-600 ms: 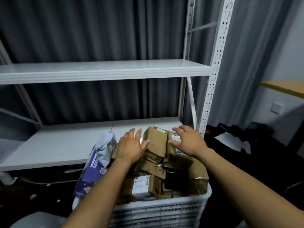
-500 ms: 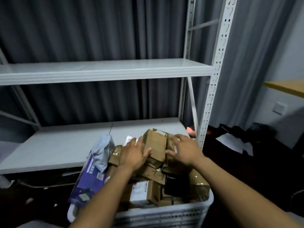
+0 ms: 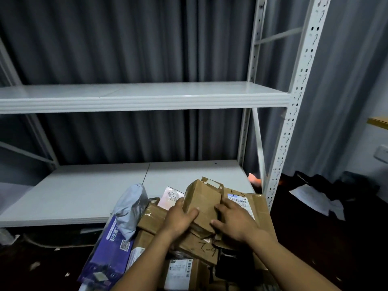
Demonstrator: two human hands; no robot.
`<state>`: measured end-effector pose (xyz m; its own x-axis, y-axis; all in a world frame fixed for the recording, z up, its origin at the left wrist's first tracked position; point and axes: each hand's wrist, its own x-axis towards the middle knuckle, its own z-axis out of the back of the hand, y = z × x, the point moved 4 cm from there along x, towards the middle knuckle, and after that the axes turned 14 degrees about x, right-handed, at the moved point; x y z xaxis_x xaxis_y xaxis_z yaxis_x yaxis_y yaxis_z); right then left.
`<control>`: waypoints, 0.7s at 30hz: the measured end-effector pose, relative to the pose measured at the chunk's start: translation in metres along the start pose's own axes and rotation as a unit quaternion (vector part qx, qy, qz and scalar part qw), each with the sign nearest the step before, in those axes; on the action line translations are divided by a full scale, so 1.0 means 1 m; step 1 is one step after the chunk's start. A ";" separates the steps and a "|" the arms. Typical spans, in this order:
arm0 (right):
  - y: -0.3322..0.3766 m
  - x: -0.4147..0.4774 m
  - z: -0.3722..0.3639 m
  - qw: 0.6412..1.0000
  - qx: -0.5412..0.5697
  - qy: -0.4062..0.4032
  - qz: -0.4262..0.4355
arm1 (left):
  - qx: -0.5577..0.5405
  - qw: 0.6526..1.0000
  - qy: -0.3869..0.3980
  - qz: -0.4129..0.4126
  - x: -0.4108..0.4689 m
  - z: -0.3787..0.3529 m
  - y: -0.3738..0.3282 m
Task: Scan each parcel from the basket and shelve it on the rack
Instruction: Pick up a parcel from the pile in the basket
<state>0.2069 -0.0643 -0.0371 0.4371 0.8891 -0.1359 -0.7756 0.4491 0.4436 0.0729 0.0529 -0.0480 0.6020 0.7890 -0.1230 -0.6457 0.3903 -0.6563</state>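
A small brown cardboard parcel (image 3: 202, 198) stands tilted on top of a heap of parcels at the bottom centre. My left hand (image 3: 180, 217) grips its left side, thumb across the front. My right hand (image 3: 233, 221) holds its right side, fingers curled against the edge. Around it lie several brown boxes (image 3: 189, 246), a flat box with a white label (image 3: 252, 204), a pink-white packet (image 3: 170, 196) and a grey and purple bag (image 3: 117, 238). The basket itself is out of frame. The white rack has a lower shelf (image 3: 84, 196) and an upper shelf (image 3: 147, 95).
The rack's perforated white upright (image 3: 294, 114) stands just right of the heap. Dark grey curtains hang behind. Black clothing and white papers (image 3: 310, 196) lie on the dark floor at the right. A wooden tabletop edge (image 3: 378, 122) juts in at far right.
Both hands have closed in on the small brown parcel, which now stands higher and more upright between them. The view has tilted so the basket rim has dropped out of frame.
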 end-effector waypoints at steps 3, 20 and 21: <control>0.006 -0.006 0.004 0.997 0.063 -0.032 0.022 | -0.044 0.996 -0.072 0.000 -0.004 0.010 0.002; 0.009 -0.087 0.017 0.543 0.840 -0.021 0.005 | -0.564 0.797 0.190 0.102 -0.099 -0.016 -0.036; 0.010 -0.089 0.016 0.532 0.846 0.005 0.010 | -0.553 0.802 0.202 0.097 -0.102 -0.016 -0.038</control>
<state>0.1675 -0.1402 -0.0067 0.4273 0.8964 -0.1176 0.7456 -0.2758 0.6066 0.0436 -0.0499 -0.0220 0.7889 0.4778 -0.3866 -0.0677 -0.5576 -0.8274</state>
